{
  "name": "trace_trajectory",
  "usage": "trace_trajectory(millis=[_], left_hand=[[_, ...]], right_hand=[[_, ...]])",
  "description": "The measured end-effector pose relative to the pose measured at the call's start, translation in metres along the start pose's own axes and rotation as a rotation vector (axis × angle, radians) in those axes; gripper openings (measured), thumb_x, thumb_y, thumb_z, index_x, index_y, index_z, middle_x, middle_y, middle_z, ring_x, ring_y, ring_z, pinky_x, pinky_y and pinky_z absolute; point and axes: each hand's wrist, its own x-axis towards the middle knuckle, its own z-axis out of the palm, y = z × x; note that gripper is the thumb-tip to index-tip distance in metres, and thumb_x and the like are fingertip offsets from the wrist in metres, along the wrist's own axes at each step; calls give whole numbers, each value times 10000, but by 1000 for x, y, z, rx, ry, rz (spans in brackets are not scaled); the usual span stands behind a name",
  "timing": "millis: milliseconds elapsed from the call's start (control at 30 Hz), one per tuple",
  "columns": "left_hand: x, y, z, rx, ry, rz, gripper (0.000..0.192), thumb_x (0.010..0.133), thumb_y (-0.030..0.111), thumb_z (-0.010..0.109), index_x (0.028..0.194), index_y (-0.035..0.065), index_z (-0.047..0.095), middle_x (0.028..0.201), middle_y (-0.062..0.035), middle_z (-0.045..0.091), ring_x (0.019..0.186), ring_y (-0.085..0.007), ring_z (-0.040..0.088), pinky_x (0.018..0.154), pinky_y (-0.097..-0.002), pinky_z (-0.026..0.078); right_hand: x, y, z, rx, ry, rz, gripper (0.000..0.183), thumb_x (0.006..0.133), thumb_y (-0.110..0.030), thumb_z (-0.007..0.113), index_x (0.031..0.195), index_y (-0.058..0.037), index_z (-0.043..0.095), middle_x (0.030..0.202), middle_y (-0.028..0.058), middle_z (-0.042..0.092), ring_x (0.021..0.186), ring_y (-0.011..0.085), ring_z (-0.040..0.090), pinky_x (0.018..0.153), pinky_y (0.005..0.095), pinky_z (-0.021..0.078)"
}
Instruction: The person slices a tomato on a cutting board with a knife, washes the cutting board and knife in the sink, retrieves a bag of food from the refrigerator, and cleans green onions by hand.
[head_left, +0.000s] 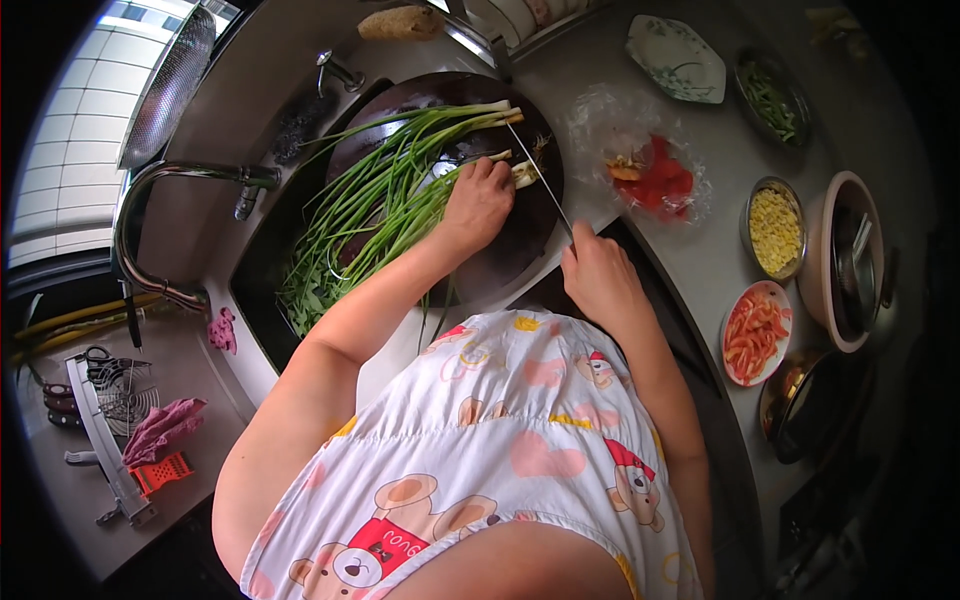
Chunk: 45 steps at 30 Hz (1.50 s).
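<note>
My left hand (480, 201) presses down on a bunch of scallions (390, 169), near the white root ends. The scallions lie across a round dark cutting board (517, 259), their green tops trailing left over the sink. In my right hand (606, 271) is the handle of a kitchen knife (538, 169). Its blade is seen nearly edge-on, angled up and left past the root ends, right of my left fingers. Whether the edge touches the board I cannot tell. Trimmed roots (540, 144) lie at the board's right side.
Leafy greens (304, 289) sit in the dark sink below a curved faucet (139, 225). To the right are a plastic bag (592, 120) with red pieces, a bowl of yellow kernels (776, 229), a plate of reddish slices (756, 334) and a pink basin (814, 262). An orange grater (166, 472) lies left.
</note>
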Motion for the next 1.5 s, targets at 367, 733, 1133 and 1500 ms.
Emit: trace_trajectory(millis=[367, 733, 1133, 1500], left_hand=[[0, -64, -3, -248, 318, 87, 343, 636, 7, 584, 977, 31, 617, 874, -67, 564, 782, -248, 520, 684, -350, 447], [3, -60, 3, -356, 253, 77, 340, 698, -10, 578, 1027, 66, 623, 955, -88, 611, 862, -272, 556, 733, -360, 465], [38, -11, -33, -358, -8, -93, 468, 676, 131, 679, 1118, 29, 563, 1117, -134, 552, 991, -301, 527, 844, -386, 443], [96, 0, -1, -502, -148, -157, 159, 658, 10, 554, 793, 32, 635, 825, -147, 591, 761, -338, 594, 670, -423, 478]], right_hand=[[4, 30, 7, 331, 276, -219, 208, 833, -125, 568, 809, 38, 443, 688, 239, 569, 695, 427, 566, 560, 430, 435], [-19, 32, -2, 410, 313, -216, 173, 833, -95, 570, 847, 37, 460, 629, 213, 550, 600, 389, 559, 516, 386, 418], [-37, 52, -4, 530, 380, -69, 136, 857, -113, 557, 857, 11, 499, 607, 101, 538, 524, 227, 515, 461, 310, 394], [-72, 91, -41, 564, 522, 207, 168, 886, -147, 539, 877, 20, 520, 578, 94, 535, 505, 180, 534, 482, 308, 408]])
